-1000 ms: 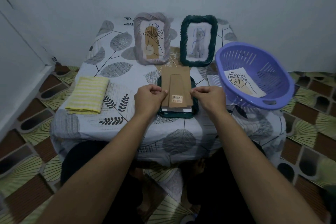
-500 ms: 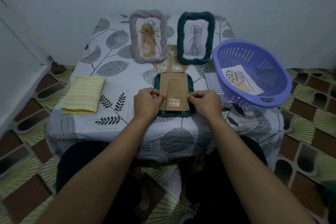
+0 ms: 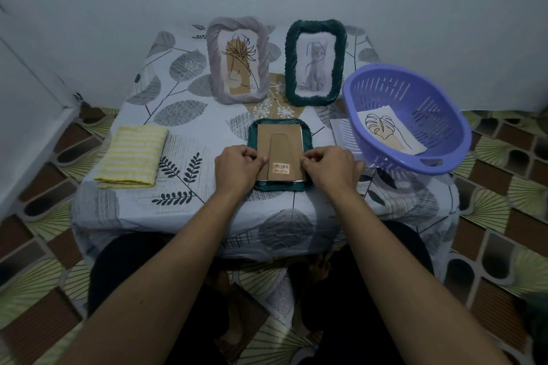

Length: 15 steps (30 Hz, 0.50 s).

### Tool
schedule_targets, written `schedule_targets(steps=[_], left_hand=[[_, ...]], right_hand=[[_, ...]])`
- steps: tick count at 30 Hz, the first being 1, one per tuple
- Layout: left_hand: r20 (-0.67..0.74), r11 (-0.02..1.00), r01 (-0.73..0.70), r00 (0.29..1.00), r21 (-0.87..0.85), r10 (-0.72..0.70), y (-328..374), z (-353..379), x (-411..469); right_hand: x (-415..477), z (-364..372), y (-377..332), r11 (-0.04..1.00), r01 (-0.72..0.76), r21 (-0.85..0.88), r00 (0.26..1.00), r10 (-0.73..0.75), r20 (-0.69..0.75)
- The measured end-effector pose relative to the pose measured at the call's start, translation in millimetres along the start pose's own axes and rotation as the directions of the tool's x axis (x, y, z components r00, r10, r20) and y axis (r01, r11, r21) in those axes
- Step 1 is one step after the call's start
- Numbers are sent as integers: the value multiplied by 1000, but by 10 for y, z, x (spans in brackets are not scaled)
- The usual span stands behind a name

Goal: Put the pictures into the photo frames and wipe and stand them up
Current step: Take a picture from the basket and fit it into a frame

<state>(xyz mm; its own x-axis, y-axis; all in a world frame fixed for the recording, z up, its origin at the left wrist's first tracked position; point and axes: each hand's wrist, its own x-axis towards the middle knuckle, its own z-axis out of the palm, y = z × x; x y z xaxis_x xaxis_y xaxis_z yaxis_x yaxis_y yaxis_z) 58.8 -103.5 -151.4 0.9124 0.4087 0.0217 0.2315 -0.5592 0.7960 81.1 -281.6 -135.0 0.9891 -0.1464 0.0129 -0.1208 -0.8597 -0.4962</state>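
A dark green frame (image 3: 307, 137) lies face down near the table's front edge, its brown cardboard backing (image 3: 280, 144) with a barcode sticker facing up. My left hand (image 3: 237, 167) pinches the backing's left edge and my right hand (image 3: 329, 167) pinches its right edge. Behind stand a grey frame (image 3: 237, 64) holding a plant picture and a green frame (image 3: 315, 64) holding a cat picture. A leaf picture (image 3: 388, 132) lies in the purple basket (image 3: 427, 163). A folded yellow striped cloth (image 3: 132, 155) rests at the left.
The small table (image 3: 184, 98) has a leaf-print cover and stands against a pale wall. White sheets (image 3: 341, 133) lie under the basket's left side. Patterned floor tiles surround the table. My legs are under the front edge.
The cardboard backing, raised above the frame a second ago, now sits down flat inside the green frame. Both hands have stayed at its side edges.
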Motion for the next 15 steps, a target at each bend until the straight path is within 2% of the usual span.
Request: schedule_targets(steps=[15], left_hand=[[14,1000,-19,1000,6,19,-8,2,11]], right_hand=[[51,34,0,1000,26,5,1000,-26,7]])
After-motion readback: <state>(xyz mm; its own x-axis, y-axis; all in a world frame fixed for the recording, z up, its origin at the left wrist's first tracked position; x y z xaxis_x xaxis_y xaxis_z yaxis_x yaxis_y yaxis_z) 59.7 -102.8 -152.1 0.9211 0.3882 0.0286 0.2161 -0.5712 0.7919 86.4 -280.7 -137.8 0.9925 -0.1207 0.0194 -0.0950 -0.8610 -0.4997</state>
